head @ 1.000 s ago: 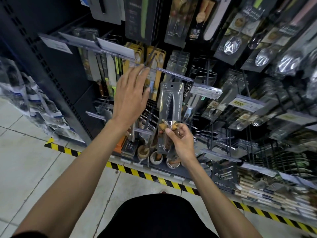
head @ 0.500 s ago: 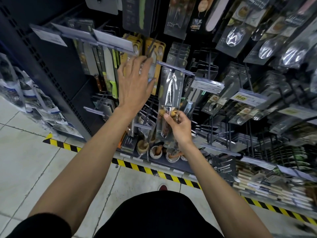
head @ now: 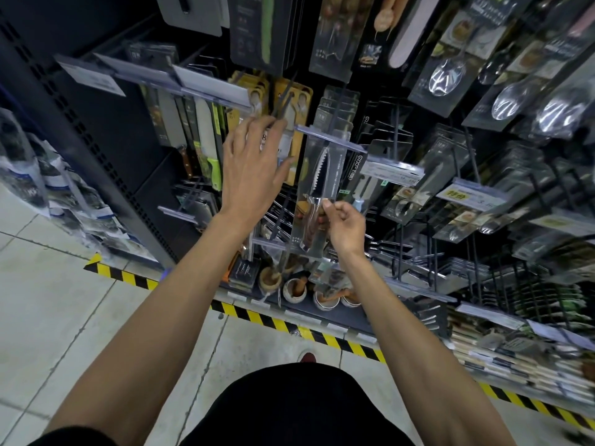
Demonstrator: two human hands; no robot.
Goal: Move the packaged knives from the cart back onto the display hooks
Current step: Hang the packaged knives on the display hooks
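Your right hand has its fingers curled. Thumb and forefinger pinch the lower half of the packaged knife, a clear pack with a serrated blade and a brown handle, held upright. The pack's top reaches the clear price strip at twelve o'clock from that hand; you cannot tell whether it sits on a hook.

Your left hand, at ten o'clock from the right one, is spread with its fingers straight and holds nothing. Its fingertips reach a thin black wire hook in front of the yellow packs.

Around both hands stands a dark display rack with a perforated upright. Packed knives with green handles hang at nine o'clock from your left hand, and boxed steel spoons at two o'clock from your right. A yellow price label sits at three o'clock from your right hand.

At seven o'clock lies a floor of pale tiles, with yellow-and-black hazard tape running along the foot of the rack.

On the bottom shelf, at six o'clock from the knife, small round pots hold brownish wooden pieces, too blurred to name.
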